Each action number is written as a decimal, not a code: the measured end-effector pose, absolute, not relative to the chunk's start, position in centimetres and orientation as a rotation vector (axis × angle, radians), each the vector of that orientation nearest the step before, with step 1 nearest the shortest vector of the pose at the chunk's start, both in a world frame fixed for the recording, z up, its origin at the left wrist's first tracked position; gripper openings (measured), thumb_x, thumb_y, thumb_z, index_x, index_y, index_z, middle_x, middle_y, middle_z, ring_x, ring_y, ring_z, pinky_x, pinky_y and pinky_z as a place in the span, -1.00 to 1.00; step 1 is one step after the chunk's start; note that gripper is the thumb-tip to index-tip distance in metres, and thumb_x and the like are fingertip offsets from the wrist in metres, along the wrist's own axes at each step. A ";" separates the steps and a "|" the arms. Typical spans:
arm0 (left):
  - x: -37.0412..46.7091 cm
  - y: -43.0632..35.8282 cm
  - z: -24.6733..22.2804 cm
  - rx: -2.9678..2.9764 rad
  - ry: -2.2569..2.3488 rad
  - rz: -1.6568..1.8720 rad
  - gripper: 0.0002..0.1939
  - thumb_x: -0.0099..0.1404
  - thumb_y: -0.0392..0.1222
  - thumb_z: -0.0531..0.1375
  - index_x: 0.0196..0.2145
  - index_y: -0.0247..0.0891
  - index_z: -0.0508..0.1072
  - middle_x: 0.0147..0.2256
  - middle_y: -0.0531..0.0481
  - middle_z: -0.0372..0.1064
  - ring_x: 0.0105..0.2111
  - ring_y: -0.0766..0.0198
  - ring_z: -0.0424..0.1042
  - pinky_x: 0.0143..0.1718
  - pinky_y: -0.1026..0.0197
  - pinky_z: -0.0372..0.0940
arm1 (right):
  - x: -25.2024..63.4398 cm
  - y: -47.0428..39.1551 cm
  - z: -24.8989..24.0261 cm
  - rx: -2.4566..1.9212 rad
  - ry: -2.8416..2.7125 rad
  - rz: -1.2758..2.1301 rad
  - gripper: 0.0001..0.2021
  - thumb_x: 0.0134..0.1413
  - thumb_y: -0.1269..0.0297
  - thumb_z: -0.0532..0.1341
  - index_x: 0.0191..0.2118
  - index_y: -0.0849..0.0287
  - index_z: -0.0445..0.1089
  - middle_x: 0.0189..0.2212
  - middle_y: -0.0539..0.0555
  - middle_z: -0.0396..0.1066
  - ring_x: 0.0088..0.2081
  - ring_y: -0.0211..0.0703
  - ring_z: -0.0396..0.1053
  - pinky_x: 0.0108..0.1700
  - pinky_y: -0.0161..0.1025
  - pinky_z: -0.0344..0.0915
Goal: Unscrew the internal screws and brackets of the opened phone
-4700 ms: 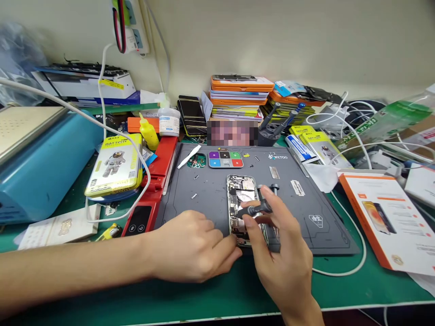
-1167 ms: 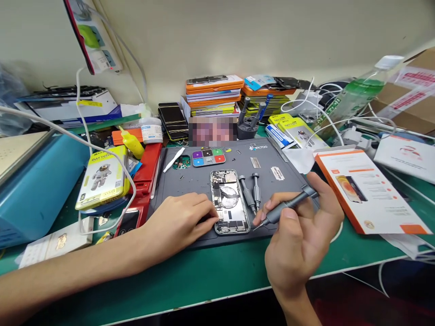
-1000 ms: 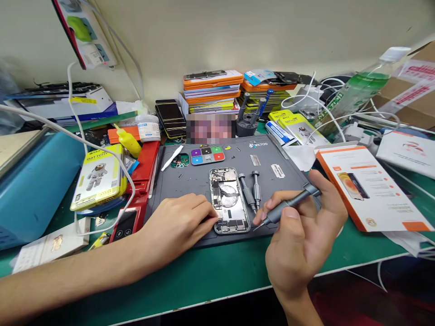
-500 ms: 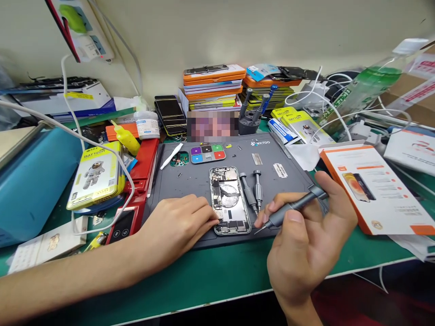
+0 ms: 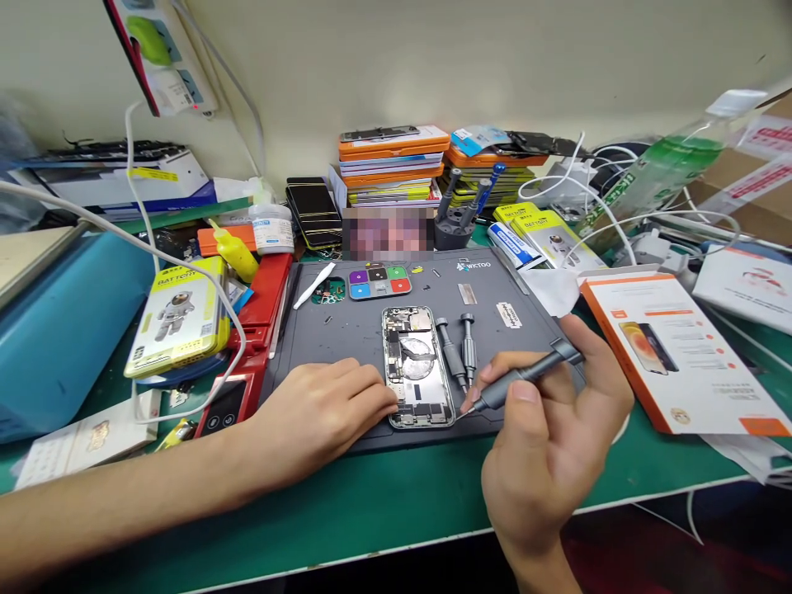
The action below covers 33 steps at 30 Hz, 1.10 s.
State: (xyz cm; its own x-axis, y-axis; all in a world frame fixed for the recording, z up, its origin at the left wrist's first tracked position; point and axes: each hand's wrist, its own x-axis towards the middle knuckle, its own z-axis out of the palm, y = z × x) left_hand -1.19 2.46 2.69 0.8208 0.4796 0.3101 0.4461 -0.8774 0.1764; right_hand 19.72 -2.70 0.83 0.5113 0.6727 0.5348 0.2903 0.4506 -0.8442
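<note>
Opened phone (image 5: 416, 367) lies mid-mat (image 5: 538, 330), left hand (image 5: 322, 408) touching its left edge.

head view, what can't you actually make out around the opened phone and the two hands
- Head view: left hand covers where its fingertips meet the opened phone.
- Right hand hides part of the screwdriver; its bit type is too small.
- A pixelated patch behind the grey mat is blurred.
</note>
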 end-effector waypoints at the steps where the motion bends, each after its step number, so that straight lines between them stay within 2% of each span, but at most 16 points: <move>1: -1.2 2.5 2.7 2.906 0.737 0.541 -0.70 0.67 -0.18 0.05 -0.07 -0.26 0.58 -0.23 -0.02 0.59 -0.29 0.20 0.56 -0.31 0.18 0.36 | 19.7 -2.6 0.8 -1.124 -1.055 0.303 -0.50 0.41 0.34 0.16 0.40 0.03 0.21 -0.28 0.04 0.43 -0.35 -0.13 0.41 -0.38 -0.17 0.41; 10: -1.2 2.5 2.3 2.873 0.744 0.617 -0.74 0.65 -0.21 0.09 -0.06 -0.28 0.58 -0.24 -0.02 0.58 -0.29 0.20 0.56 -0.31 0.15 0.38 | 19.6 -2.6 1.1 -1.131 -1.044 0.279 -0.52 0.40 0.31 0.24 0.36 0.02 0.25 -0.27 0.04 0.47 -0.27 -0.13 0.49 -0.31 -0.20 0.47; 13: -1.3 2.0 2.7 2.969 0.675 0.744 -0.83 0.61 -0.25 0.16 -0.06 -0.29 0.57 -0.34 0.03 0.55 -0.41 0.24 0.48 -0.43 0.12 0.27 | 19.6 -2.6 1.3 -1.161 -1.041 0.255 -0.50 0.35 0.34 0.32 0.33 0.02 0.26 -0.20 0.07 0.54 -0.19 -0.12 0.57 -0.24 -0.20 0.55; 16: -1.2 1.5 2.9 3.092 0.499 0.818 -0.86 0.57 -0.28 0.18 -0.08 -0.30 0.55 -0.50 0.10 0.42 -0.55 0.27 0.33 -0.56 0.09 0.09 | 19.4 -2.6 1.2 -1.146 -1.120 0.269 -0.51 0.31 0.41 0.35 0.26 0.02 0.25 -0.13 0.09 0.57 -0.15 -0.10 0.62 -0.24 -0.21 0.58; 18: -1.2 1.4 2.8 3.083 0.427 0.892 -0.83 0.58 -0.28 0.14 -0.11 -0.31 0.55 -0.56 0.13 0.33 -0.61 0.27 0.25 -0.60 0.09 0.03 | 19.1 -2.6 1.1 -1.113 -1.205 0.315 -0.50 0.30 0.45 0.35 0.23 -0.01 0.21 -0.07 0.10 0.59 -0.08 -0.08 0.64 -0.19 -0.19 0.60; 20: -1.1 1.5 2.6 3.023 0.397 0.925 -0.78 0.60 -0.27 0.09 -0.15 -0.31 0.54 -0.57 0.13 0.34 -0.63 0.26 0.24 -0.62 0.09 0.04 | 18.8 -2.5 1.3 -1.113 -1.303 0.412 -0.54 0.34 0.45 0.32 0.22 -0.04 0.21 0.02 0.10 0.58 0.03 -0.07 0.63 -0.05 -0.12 0.62; 24: -1.0 1.7 2.0 2.962 0.267 0.846 -0.69 0.59 -0.26 0.05 -0.31 -0.27 0.49 -0.55 0.10 0.38 -0.62 0.25 0.29 -0.63 0.07 0.09 | 17.7 -1.7 2.5 -1.229 -1.597 0.713 -0.72 0.46 0.34 0.20 0.17 -0.13 0.36 0.13 0.00 0.58 0.14 -0.11 0.59 0.19 -0.09 0.55; 29: -0.8 1.5 1.3 3.047 0.166 0.892 -0.70 0.52 -0.32 0.08 -0.38 -0.27 0.47 -0.59 0.07 0.35 -0.64 0.22 0.25 -0.62 0.06 0.07 | 16.4 -0.1 3.8 -1.255 -1.788 0.824 -0.77 0.50 0.29 0.14 0.11 -0.14 0.46 0.16 -0.12 0.58 0.19 -0.21 0.55 0.26 -0.20 0.46; 33: -0.8 1.6 1.0 3.019 0.169 0.916 -0.72 0.51 -0.29 0.09 -0.37 -0.28 0.48 -0.56 0.06 0.39 -0.62 0.23 0.29 -0.62 0.07 0.11 | 16.0 0.7 3.4 -1.303 -1.760 0.904 -0.75 0.49 0.27 0.15 0.14 -0.15 0.47 0.13 -0.13 0.60 0.17 -0.21 0.55 0.23 -0.18 0.46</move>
